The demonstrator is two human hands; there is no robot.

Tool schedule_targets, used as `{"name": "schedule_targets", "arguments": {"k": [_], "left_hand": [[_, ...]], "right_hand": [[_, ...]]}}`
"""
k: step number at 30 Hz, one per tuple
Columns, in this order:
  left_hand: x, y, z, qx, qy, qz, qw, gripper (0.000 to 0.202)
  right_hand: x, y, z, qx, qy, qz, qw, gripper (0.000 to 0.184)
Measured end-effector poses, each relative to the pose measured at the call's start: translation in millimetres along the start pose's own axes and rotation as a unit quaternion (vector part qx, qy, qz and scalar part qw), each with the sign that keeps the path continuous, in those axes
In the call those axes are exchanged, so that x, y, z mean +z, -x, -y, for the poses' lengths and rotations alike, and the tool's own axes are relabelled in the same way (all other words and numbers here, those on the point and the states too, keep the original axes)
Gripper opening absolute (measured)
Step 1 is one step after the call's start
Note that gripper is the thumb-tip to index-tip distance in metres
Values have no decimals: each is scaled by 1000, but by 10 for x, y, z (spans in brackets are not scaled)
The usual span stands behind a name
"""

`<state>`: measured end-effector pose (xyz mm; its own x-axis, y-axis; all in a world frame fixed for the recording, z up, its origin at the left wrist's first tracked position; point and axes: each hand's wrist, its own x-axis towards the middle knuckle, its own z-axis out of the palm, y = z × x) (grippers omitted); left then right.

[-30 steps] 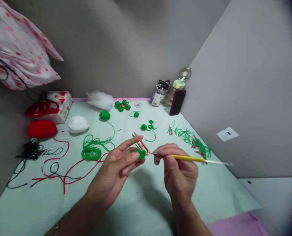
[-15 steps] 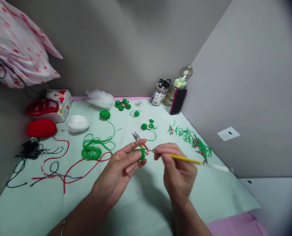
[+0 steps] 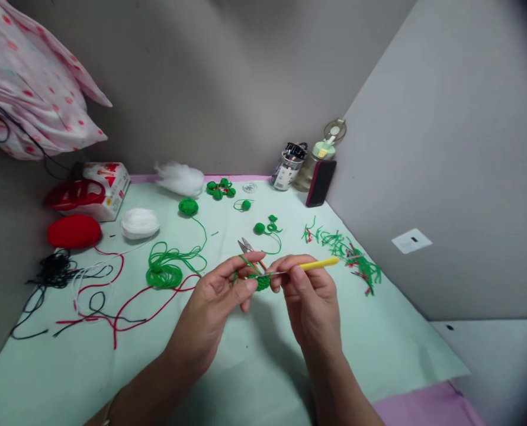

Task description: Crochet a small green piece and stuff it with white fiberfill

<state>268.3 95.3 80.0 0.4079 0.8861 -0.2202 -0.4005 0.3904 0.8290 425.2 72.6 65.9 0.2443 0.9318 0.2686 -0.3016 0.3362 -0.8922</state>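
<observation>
Above a pale green cloth [image 3: 263, 384], the left hand [image 3: 208, 307] pinched a small green crocheted piece [image 3: 262, 284], yarn [image 3: 249, 264] over its forefinger [image 3: 230, 266] (seemingly for tension), while the right hand [image 3: 314, 305] gripped a yellow-handled hook [image 3: 319, 264] pencil-fashion, apparently for fine steering.

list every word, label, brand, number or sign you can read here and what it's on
No text can be read.
White and red box: printing, too small and blurred.
Pen jar: label with a barcode-like patch, too small.
White wall plate: dark mark, no readable lettering.
Yellow-handled hook: no lettering can be made out.
</observation>
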Motion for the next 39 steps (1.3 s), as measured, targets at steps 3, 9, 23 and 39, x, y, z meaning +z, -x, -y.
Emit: {"name": "schedule_targets", "arguments": {"k": [3,9,23,39], "left_hand": [[-21,0,4,1,-8,-7,1000,31],[-88,-2,65,24,-32,-6,999,33],[10,24,-3,-61,119,33,991,40],[7,-6,42,-52,132,10,990,43]], "right_hand": [[-1,12,9,0,0,2,1000,16],[-36,66,26,-93,114,44,988,19],[-57,136,9,-277,363,42,889,29],[-14,137,8,-274,360,50,890,34]]}}
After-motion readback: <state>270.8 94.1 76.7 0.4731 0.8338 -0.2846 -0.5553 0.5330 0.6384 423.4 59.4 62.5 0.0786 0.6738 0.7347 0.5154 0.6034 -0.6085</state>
